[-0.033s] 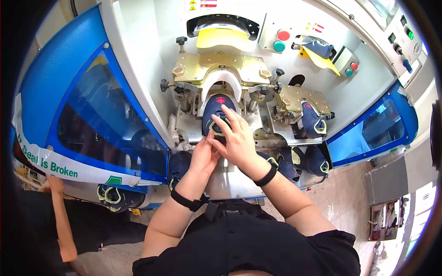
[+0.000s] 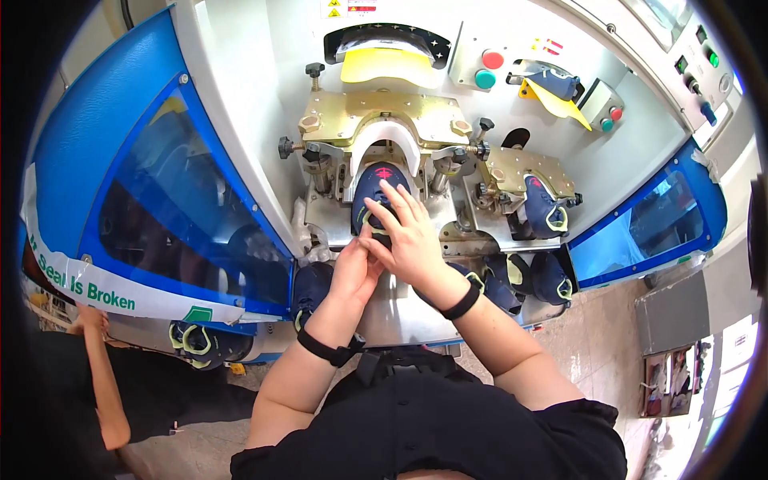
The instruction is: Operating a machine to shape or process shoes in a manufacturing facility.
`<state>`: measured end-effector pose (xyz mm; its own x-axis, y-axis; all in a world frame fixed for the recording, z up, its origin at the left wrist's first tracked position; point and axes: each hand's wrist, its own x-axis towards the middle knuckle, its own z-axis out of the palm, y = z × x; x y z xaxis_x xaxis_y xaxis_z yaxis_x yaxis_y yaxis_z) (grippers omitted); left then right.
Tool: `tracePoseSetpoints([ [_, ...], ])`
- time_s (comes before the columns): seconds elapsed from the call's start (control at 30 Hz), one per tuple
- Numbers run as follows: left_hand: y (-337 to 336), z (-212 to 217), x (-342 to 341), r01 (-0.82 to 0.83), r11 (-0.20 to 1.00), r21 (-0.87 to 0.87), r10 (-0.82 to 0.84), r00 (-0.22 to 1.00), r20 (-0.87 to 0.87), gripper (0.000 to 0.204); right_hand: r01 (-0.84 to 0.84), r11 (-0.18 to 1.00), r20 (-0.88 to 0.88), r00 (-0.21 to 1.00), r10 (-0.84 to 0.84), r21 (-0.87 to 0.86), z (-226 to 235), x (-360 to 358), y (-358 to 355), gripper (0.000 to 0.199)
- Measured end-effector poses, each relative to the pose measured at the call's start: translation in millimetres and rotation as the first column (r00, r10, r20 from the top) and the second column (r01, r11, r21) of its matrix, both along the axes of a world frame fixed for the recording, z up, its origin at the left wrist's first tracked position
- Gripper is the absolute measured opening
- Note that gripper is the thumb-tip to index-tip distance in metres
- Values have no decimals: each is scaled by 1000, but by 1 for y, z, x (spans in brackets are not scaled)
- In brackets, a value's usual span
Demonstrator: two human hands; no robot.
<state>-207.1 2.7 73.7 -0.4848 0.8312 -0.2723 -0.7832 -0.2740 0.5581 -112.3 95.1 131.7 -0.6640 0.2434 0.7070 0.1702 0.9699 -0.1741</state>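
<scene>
Head view is left almost unchanged from the picture just before: the right hand [image 2: 414, 250] has been shifted a touch leftward over the middle shoe [image 2: 369, 189], while the shoe itself has not visibly been moved, so the work is judged to be at the same step, with the shoe being settled or adjusted by hand. The middle shoe, dark blue with a red mark on its toe, is pointed into the arch of a curved white pad [image 2: 384, 130], set just beyond it. The right hand is held open, its fingers spread across the shoe's upper; the left hand [image 2: 354, 272] is half curled at the shoe's heel end, near the right thumb, and whether anything is pinched there cannot be told. Around the middle shoe, a white cabinet [image 2: 276, 88] is stood open between a blue door [image 2: 58, 152] on its left and another on its right; inside, a second shoe [image 2: 538, 206] is seated to the right of the middle one. Nearer than the middle shoe, more dark shoes [image 2: 550, 280] are lined along the metal counter [image 2: 392, 316], to both sides. Far to its lower right, a brown box [image 2: 660, 406] is seen with small mixed contents, too unclear to be named.
</scene>
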Motion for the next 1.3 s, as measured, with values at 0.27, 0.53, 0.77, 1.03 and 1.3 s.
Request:
tracePoseSetpoints([
  [0.27,-1,6,-4,-16,995,-97,14,1000,-24,26,-18,977,62,998,32,-211,-13,-14,-1,45],
  [0.53,2,3,-2,-58,994,-89,58,998,-1,31,-18,976,46,999,29,-217,-12,-15,-2,43],
  [0.77,4,1,-3,-60,989,-136,61,998,1,28,4,984,110,994,16,-177,-2,-14,2,39],
  [1.03,7,1,2,-90,983,-161,85,996,-34,35,23,982,134,991,3,-187,-6,-21,7,39],
  [1.3,11,-4,10,-179,961,-209,182,983,-1,32,58,983,170,985,-29,-173,-12,-20,9,40],
])
